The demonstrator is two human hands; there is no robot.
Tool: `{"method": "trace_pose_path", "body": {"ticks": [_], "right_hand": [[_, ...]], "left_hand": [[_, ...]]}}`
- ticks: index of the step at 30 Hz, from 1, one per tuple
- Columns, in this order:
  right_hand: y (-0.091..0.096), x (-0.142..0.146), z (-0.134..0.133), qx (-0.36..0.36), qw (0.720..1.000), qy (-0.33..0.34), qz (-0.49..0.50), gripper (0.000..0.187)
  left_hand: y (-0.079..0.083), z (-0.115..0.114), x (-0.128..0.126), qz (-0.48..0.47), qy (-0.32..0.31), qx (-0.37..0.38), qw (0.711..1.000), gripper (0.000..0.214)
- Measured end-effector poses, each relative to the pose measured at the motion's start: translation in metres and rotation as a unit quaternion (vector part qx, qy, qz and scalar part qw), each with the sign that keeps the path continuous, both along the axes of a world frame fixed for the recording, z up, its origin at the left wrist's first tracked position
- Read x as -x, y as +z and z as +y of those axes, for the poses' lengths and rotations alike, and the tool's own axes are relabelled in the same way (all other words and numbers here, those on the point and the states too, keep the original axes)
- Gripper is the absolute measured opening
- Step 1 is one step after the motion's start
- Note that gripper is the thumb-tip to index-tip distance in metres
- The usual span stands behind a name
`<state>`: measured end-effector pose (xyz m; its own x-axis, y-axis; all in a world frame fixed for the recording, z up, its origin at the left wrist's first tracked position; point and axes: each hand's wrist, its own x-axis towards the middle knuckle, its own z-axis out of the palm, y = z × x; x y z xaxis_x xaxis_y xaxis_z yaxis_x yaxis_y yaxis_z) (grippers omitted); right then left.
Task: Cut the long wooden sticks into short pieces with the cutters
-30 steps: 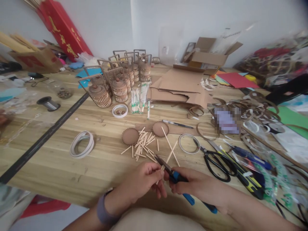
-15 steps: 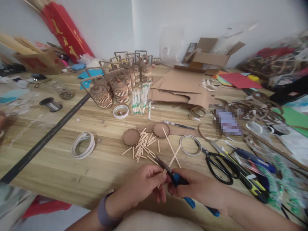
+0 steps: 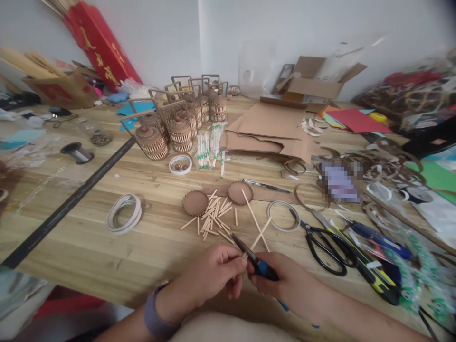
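Your left hand (image 3: pixel 219 268) pinches a thin, pale wooden stick (image 3: pixel 256 242); your right hand (image 3: pixel 290 278) wraps blue-and-black-handled metal shears (image 3: pixel 264 269). From the left grip, the nearer, the stick's long axis slants away rightward, across the blades (image 3: pixel 245 247). Beyond that grip lies a loose pile of short pale wooden sticks (image 3: pixel 213 214).

Behind the left hand's (image 3: pixel 220 267) grip, a wide, smooth, greyish-purple watch band (image 3: pixel 154 311) is being worn, dark case (image 3: pixel 164 284) barely showing. Below the grip, pale beige top (image 3: pixel 230 328) is showing. Right forearm (image 3: pixel 356 308) is showing bare.
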<state>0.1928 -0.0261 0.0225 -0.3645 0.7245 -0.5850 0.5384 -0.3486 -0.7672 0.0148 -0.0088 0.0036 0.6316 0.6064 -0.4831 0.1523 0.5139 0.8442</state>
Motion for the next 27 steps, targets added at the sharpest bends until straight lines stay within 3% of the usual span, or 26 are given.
{"method": "trace_pose_path", "body": {"ticks": [5,15,27], "right_hand": [[-0.004,-0.001,-0.002,-0.008,1.000,0.003,-0.011,0.007],[0.001,-0.005,0.002,0.032,0.997,0.005,0.069,0.014],[-0.008,0.005,-0.004,0.014,0.999,-0.036,0.027,0.014]], "left_hand": [[-0.003,-0.001,0.001,0.011,-0.026,-0.018,0.999,0.050],[0.007,-0.001,0.003,0.067,-0.026,-0.070,0.995,0.047],[0.008,-0.003,0.005,0.084,-0.020,-0.100,0.991,0.043]]}}
